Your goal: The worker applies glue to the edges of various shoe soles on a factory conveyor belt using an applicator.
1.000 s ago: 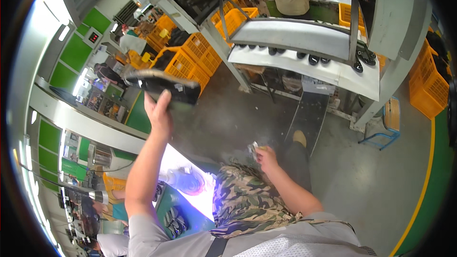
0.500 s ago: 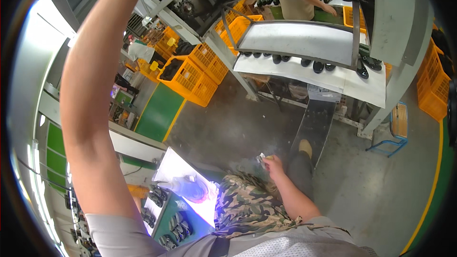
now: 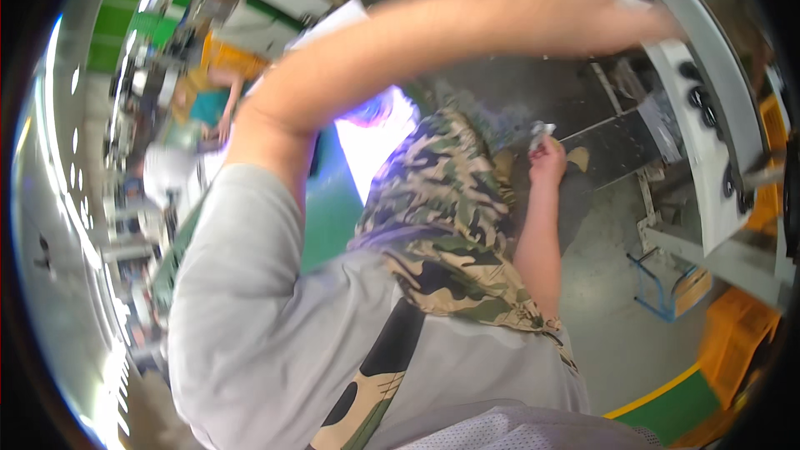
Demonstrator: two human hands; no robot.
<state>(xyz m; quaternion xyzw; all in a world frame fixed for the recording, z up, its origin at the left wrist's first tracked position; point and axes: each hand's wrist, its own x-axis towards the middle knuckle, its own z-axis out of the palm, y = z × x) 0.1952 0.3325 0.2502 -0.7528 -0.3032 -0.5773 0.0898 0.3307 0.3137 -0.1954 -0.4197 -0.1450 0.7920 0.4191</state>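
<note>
My left arm reaches across the upper part of the view. At its end my left hand (image 3: 596, 0) is smeared by motion, beside a grey metal frame (image 3: 696, 21); its fingers cannot be made out clearly, nor whether they touch the frame. Lower down, my right hand (image 3: 547, 162) is closed round a small whitish-silver thing (image 3: 542, 131), too small to name. It is held out past my camouflage apron (image 3: 446, 175), above the dark floor. Black shoes (image 3: 704, 106) stand on a white-covered shelf (image 3: 708, 175) under the frame.
A brightly lit white sheet (image 3: 363, 146) lies on a green bench (image 3: 329, 221) to my left. Other people (image 3: 208, 108) are at the far left. On the right are a blue-legged stool (image 3: 671, 287) and an orange crate (image 3: 733, 342).
The view has turned, with the shoe shelf now at the right edge. My left arm, earlier raised out of the top, now bends across to the right. My right hand keeps its small thing.
</note>
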